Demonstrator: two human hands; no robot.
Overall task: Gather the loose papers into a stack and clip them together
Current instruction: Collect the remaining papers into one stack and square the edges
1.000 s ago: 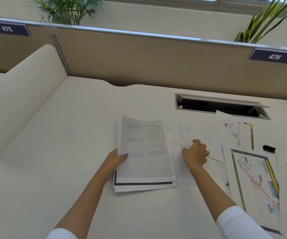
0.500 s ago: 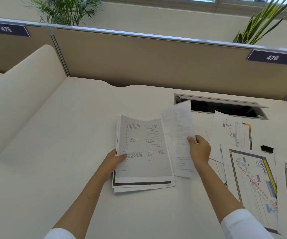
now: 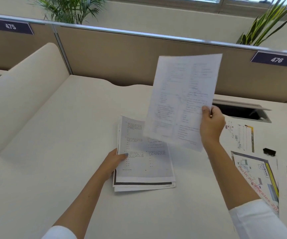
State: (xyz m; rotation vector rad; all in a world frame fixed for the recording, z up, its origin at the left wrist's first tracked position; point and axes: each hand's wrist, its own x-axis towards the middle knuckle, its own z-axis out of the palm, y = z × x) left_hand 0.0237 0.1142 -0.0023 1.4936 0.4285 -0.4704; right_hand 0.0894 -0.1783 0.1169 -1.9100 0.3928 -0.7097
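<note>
Fingers of my right hand (image 3: 210, 125) are pinching a single printed sheet (image 3: 182, 100) by its right edge, thumb on the front, holding it up in the air and tilted a bit. Left hand (image 3: 112, 163) has the thumb pressed on top of the paper stack (image 3: 144, 163), fingers tucked under its left edge, out of sight. So the stack lies down and to the left of the lifted sheet, long axis running away from me, near the middle of the desk (image 3: 61, 135). Looks like I need to swing the sheet down-left and line it up. More colour printouts (image 3: 253, 176) and the black binder clip (image 3: 269, 151) wait by the desk's right edge, closer to my right hand.
</note>
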